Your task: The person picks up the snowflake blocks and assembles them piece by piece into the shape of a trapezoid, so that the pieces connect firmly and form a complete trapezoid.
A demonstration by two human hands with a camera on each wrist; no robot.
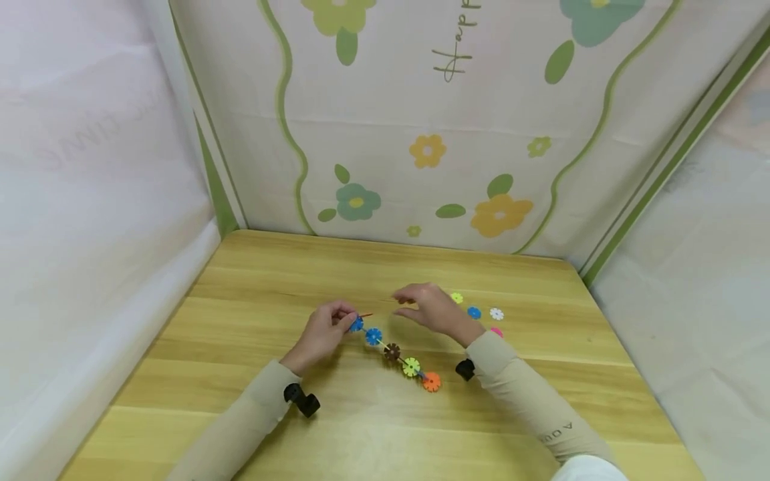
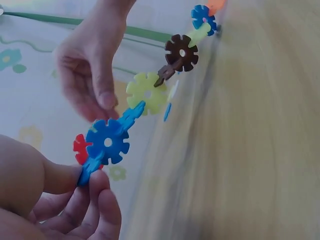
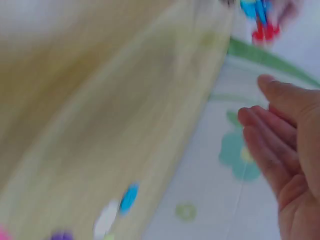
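Note:
My left hand (image 1: 323,336) pinches a blue disc at the left end of a chain of notched plastic snowflake discs (image 1: 392,352). The left wrist view shows thumb and fingertips on that blue disc (image 2: 90,170), with a red disc (image 2: 80,149) partly hidden behind the neighbouring blue one. From there the chain runs through yellow-green and brown discs to an orange disc (image 1: 431,381) at its right end. My right hand (image 1: 434,308) hovers to the right of the held end, thumb and fingers apart. Nothing shows between them in the right wrist view.
Loose discs lie on the wooden table (image 1: 373,434) beyond my right forearm: a yellow one (image 1: 457,297), a blue one (image 1: 474,312), a white one (image 1: 496,313) and a partly covered pink one (image 1: 496,331). Flower-printed fabric (image 1: 385,120) walls stand around the back and sides.

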